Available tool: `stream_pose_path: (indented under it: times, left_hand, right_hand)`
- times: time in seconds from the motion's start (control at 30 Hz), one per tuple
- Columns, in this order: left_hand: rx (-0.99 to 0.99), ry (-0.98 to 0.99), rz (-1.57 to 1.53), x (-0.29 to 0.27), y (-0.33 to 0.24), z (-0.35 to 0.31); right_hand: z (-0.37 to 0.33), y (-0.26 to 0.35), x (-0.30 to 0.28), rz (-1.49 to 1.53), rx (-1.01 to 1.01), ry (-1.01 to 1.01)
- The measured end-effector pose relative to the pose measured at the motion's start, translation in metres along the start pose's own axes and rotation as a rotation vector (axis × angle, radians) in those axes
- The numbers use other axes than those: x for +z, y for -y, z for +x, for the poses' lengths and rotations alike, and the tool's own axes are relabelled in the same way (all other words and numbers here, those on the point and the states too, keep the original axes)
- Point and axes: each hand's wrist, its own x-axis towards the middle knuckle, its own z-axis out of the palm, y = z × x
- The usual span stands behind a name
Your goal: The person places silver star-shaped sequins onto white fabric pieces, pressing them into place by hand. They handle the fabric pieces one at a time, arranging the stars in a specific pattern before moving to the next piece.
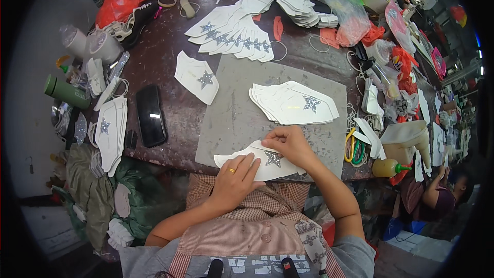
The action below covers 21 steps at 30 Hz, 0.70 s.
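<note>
A white shoe upper piece with a glittery silver star lies at the near edge of a grey board, partly covered by my hands. My left hand, with a ring on one finger, rests flat on its left part, fingers stretched out. Closed in a pinch, my right hand meets the piece's upper edge just above the star. What exactly lies between those fingertips is hard to see. Farther up the board sits a small stack of similar star pieces. One single star piece lies at the board's upper left corner.
The grey cutting board lies on a dark table. Fanned star pieces and a stack lie at the back. A black phone and green bottle are left; scissors and a glue bottle right. Another person sits far right.
</note>
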Motion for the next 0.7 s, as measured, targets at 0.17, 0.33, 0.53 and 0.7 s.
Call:
stream_pose_path:
  times: [0.17, 0.33, 0.53, 0.7]
  left_hand:
    - [-0.003, 0.005, 0.016, 0.002, 0.000, -0.001]
    - [-0.005, 0.035, 0.039, 0.003, -0.001, 0.000]
    - [-0.017, 0.101, 0.093, 0.001, -0.002, 0.002]
    - [-0.018, 0.112, 0.093, 0.002, -0.004, 0.004]
  right_hand:
    - [0.001, -0.007, 0.002, -0.010, -0.010, 0.009]
    - [0.001, -0.009, 0.002, -0.042, -0.019, -0.006]
    - [0.004, -0.011, 0.004, -0.060, -0.035, -0.012]
    - [-0.003, -0.019, -0.004, 0.053, -0.111, -0.039]
